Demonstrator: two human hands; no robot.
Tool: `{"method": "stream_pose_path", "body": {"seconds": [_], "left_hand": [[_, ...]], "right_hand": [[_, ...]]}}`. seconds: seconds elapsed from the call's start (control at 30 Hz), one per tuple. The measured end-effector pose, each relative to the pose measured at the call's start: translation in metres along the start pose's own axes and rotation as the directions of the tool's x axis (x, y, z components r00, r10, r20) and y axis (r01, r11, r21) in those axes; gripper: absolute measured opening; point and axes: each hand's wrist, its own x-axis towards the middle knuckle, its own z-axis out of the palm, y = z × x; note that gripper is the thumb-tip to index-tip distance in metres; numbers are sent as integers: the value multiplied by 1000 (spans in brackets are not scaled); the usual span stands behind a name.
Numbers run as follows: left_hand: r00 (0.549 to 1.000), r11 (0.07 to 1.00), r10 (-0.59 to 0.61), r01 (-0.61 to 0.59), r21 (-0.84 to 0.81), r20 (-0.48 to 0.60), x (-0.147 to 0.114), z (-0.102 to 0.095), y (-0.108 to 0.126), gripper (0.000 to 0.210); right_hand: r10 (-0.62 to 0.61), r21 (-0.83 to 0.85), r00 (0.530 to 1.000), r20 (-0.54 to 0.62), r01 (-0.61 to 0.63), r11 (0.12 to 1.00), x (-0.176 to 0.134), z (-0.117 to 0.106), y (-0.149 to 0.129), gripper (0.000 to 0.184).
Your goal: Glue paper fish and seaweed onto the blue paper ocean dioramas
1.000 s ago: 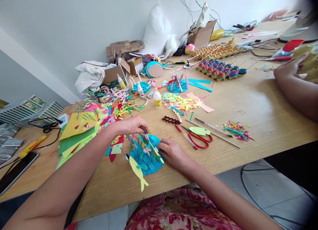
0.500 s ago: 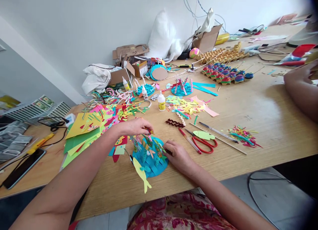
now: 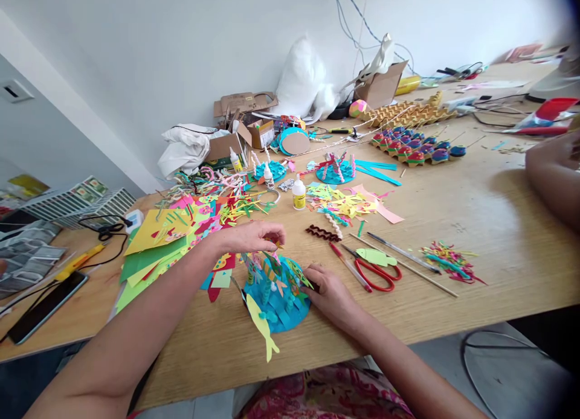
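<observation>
A round blue paper craft (image 3: 290, 318) stands on the table in front of me, with upright twisted stems and small paper fish on it. One long yellow paper fish (image 3: 258, 322) hangs out over its near left side. My left hand (image 3: 256, 236) is above the craft's far side, fingers bent down and pinched; what lies between the fingertips is too small to make out. At the right edge, my right hand (image 3: 330, 293) is closed on the craft, its fingertips partly hidden beside a green paper piece (image 3: 299, 274).
Red-handled scissors (image 3: 378, 277), a red pen (image 3: 351, 268) and a wooden stick (image 3: 408, 267) lie to the right. A glue bottle (image 3: 299, 194) stands behind. Coloured paper sheets (image 3: 151, 241) cover the left. Another person's arm (image 3: 550, 174) rests at the far right.
The view has tilted slightly upward, so the table sits lower in it. My left hand has lifted a little from the craft; my right hand stays at its edge.
</observation>
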Motion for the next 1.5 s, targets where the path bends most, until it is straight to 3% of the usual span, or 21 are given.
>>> {"method": "stream_pose_path", "body": {"seconds": [0.27, 0.63, 0.87, 1.17, 1.33, 1.5], "left_hand": [[997, 995, 31, -37, 91, 64, 3, 0, -4, 22], [996, 998, -36, 32, 49, 82, 5, 3, 2, 39], [995, 999, -1, -5, 49, 102, 9, 4, 0, 36], [993, 1000, 23, -22, -8, 112, 9, 6, -8, 46], [993, 1000, 14, -14, -6, 116, 7, 6, -7, 45], [993, 1000, -15, 17, -14, 117, 7, 6, -7, 46]], "right_hand": [[25, 9, 1000, 1, -25, 1000, 0, -3, -4, 7], [53, 11, 998, 16, -53, 999, -1, -10, -8, 5], [93, 98, 995, 26, -95, 991, 3, -15, -12, 20], [131, 179, 983, 131, -153, 972, 8, -33, -25, 45], [68, 149, 990, 124, -86, 985, 3, -47, -30, 53], [-3, 149, 995, 96, -11, 989, 0, -68, -40, 36]]}}
